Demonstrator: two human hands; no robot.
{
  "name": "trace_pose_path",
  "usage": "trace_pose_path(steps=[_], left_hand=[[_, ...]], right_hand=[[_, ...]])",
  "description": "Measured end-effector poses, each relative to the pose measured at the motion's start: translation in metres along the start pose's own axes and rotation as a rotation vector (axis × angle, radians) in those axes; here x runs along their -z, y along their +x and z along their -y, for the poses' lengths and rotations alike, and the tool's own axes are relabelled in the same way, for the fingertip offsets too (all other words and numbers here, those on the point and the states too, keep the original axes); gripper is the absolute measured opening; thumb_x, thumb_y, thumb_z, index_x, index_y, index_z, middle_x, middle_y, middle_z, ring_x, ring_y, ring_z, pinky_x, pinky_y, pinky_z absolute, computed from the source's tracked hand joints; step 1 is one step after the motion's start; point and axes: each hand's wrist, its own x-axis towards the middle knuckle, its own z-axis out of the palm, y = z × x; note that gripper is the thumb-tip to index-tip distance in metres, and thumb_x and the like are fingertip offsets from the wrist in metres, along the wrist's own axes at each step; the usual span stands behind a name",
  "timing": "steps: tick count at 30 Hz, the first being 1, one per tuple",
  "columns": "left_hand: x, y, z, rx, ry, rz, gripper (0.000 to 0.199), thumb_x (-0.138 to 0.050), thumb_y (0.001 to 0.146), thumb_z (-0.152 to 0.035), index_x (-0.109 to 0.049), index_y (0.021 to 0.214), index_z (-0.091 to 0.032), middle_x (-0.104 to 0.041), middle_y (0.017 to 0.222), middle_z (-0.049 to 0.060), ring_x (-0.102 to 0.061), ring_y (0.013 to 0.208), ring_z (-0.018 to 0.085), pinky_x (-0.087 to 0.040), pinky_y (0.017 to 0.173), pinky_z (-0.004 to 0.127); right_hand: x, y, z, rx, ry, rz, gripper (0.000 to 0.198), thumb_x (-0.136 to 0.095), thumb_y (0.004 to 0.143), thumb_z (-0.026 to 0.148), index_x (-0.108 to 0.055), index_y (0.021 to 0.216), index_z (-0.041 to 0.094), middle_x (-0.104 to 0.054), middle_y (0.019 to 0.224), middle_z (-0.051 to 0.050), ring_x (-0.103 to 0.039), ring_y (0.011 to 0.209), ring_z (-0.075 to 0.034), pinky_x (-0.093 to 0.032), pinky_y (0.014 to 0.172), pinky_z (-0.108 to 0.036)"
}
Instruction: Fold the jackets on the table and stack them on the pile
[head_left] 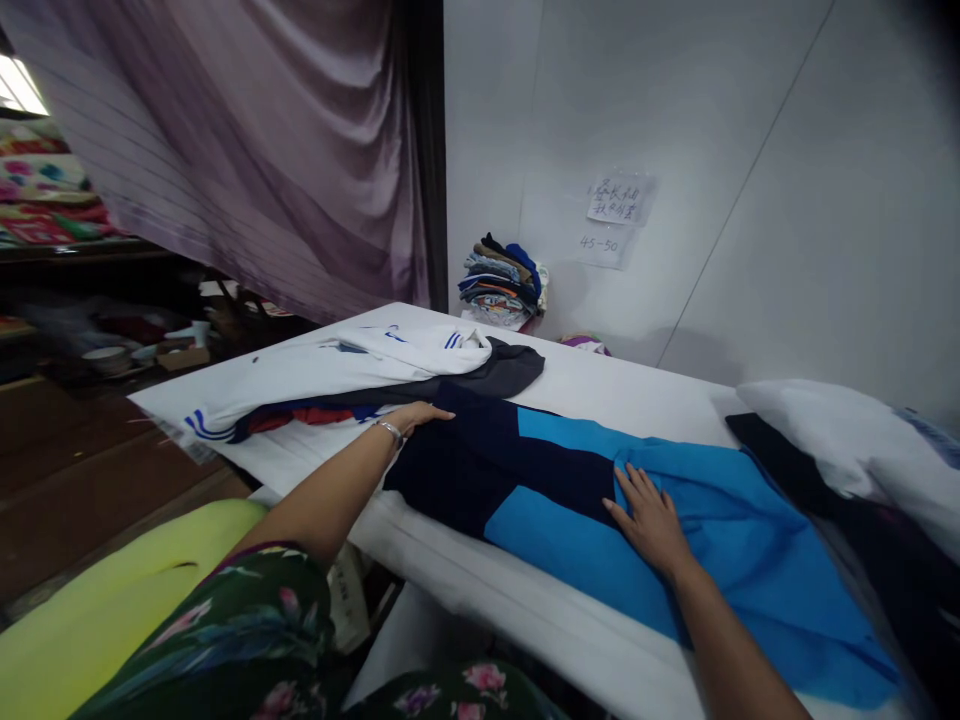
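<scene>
A navy and bright blue garment (566, 475) is spread along the near side of the white table. It may be a jacket or top, but its exact kind is hard to make out. My left hand (421, 414), with a silver bracelet at the wrist, rests on the navy end, fingers stretched out toward the right. On the blue part further right, my right hand (651, 515) lies flat with its fingers spread. Behind my left hand are a white garment with blue stripes (322, 365) and a dark grey one (517, 368).
A folded clothes stack (501, 280) stands at the table's (622, 385) back edge by the wall. White cloth (847, 425) and dark garments (847, 510) are heaped at right. Something yellow (142, 590) sits at lower left. A purple curtain (300, 130) hangs behind; handwritten notes (611, 215) are on the wall.
</scene>
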Motion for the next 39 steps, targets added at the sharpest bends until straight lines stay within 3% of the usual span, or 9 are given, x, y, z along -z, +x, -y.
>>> trace_pose_path(steps=[5, 12, 15, 18, 22, 27, 32, 39], left_hand=[[0.002, 0.0, -0.001, -0.019, -0.108, 0.18, 0.033, -0.078, 0.053, -0.037, -0.07, 0.079, -0.019, -0.075, 0.09, 0.008, -0.07, 0.085, 0.027, -0.055, 0.073, 0.032], [-0.001, 0.004, 0.003, -0.159, -0.135, 0.202, 0.036, -0.078, 0.048, -0.027, -0.07, 0.082, -0.019, -0.075, 0.095, 0.002, -0.066, 0.099, 0.026, -0.051, 0.085, 0.029], [-0.001, 0.007, 0.007, -0.181, -0.194, 0.24, 0.038, -0.079, 0.049, -0.031, -0.071, 0.084, -0.019, -0.075, 0.097, 0.004, -0.067, 0.096, 0.026, -0.053, 0.083, 0.03], [-0.001, 0.011, 0.012, -0.174, -0.298, 0.295, 0.044, -0.082, 0.046, -0.033, -0.071, 0.087, -0.02, -0.074, 0.099, 0.005, -0.068, 0.095, 0.025, -0.054, 0.083, 0.03], [0.001, 0.016, 0.014, -0.119, -0.371, 0.301, 0.049, -0.085, 0.041, -0.034, -0.069, 0.085, -0.021, -0.076, 0.089, 0.002, -0.069, 0.09, 0.025, -0.054, 0.081, 0.031], [0.005, 0.02, 0.006, -0.035, -0.385, 0.277, 0.053, -0.086, 0.034, -0.035, -0.066, 0.082, -0.023, -0.075, 0.075, -0.002, -0.07, 0.078, 0.025, -0.056, 0.074, 0.035], [0.012, 0.003, -0.019, -0.026, -0.415, 0.248, 0.049, -0.083, 0.039, -0.036, -0.067, 0.085, -0.028, -0.076, 0.077, -0.003, -0.07, 0.076, 0.025, -0.056, 0.072, 0.037], [0.024, -0.048, -0.096, -0.147, -0.348, 0.213, 0.04, -0.079, 0.048, -0.035, -0.069, 0.085, -0.025, -0.075, 0.074, -0.001, -0.07, 0.076, 0.025, -0.057, 0.069, 0.035]], right_hand=[[0.001, 0.0, 0.002, -0.004, -0.001, 0.017, 0.061, -0.033, 0.092, 0.053, -0.034, 0.145, 0.023, -0.028, 0.153, -0.007, -0.021, 0.142, -0.025, -0.024, 0.111, -0.049], [0.017, 0.009, -0.002, -0.055, 0.189, 0.142, 0.062, -0.037, 0.091, 0.054, -0.034, 0.145, 0.025, -0.026, 0.154, -0.006, -0.018, 0.143, -0.026, -0.019, 0.113, -0.052], [0.029, 0.016, -0.006, -0.074, 0.326, 0.104, 0.062, -0.034, 0.093, 0.053, -0.033, 0.146, 0.022, -0.023, 0.155, -0.008, -0.018, 0.143, -0.025, -0.023, 0.113, -0.047], [0.03, 0.019, -0.002, -0.13, 0.236, 0.076, 0.064, -0.033, 0.093, 0.052, -0.03, 0.147, 0.018, -0.019, 0.156, -0.01, -0.014, 0.144, -0.025, -0.02, 0.114, -0.046], [0.026, 0.017, 0.013, -0.163, 0.049, 0.199, 0.066, -0.037, 0.093, 0.052, -0.028, 0.148, 0.017, -0.018, 0.156, -0.012, -0.013, 0.144, -0.027, -0.015, 0.114, -0.049], [0.032, 0.016, 0.027, -0.144, 0.057, 0.162, 0.07, -0.034, 0.092, 0.058, -0.024, 0.149, 0.019, -0.013, 0.157, -0.011, -0.007, 0.145, -0.027, -0.009, 0.113, -0.053], [0.03, 0.013, 0.034, -0.124, 0.108, 0.212, 0.074, -0.038, 0.09, 0.061, -0.024, 0.149, 0.018, -0.013, 0.157, -0.012, -0.006, 0.145, -0.028, -0.01, 0.113, -0.055], [0.041, 0.016, 0.029, -0.134, 0.265, 0.228, 0.074, -0.04, 0.089, 0.062, -0.024, 0.149, 0.022, -0.014, 0.157, -0.01, -0.006, 0.145, -0.027, -0.007, 0.113, -0.055]])
